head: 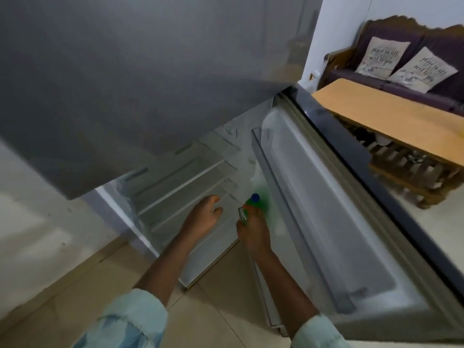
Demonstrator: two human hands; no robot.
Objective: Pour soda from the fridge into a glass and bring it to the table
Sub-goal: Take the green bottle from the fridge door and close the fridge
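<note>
One green plastic soda bottle with a blue cap [253, 204] is gripped in the right hand [253, 233] at the open grey fridge's [150, 84] doorway; the left hand [204, 217] hangs loosely spread, empty. No glass is seen; pouring and delivery to the pale wooden table [391, 116] remain.

my right hand [253, 232] covers most of the green bottle [251, 204], label unreadable. motion blur smears the fridge door [326, 209]. table [391, 119] cut off at right edge.
</note>
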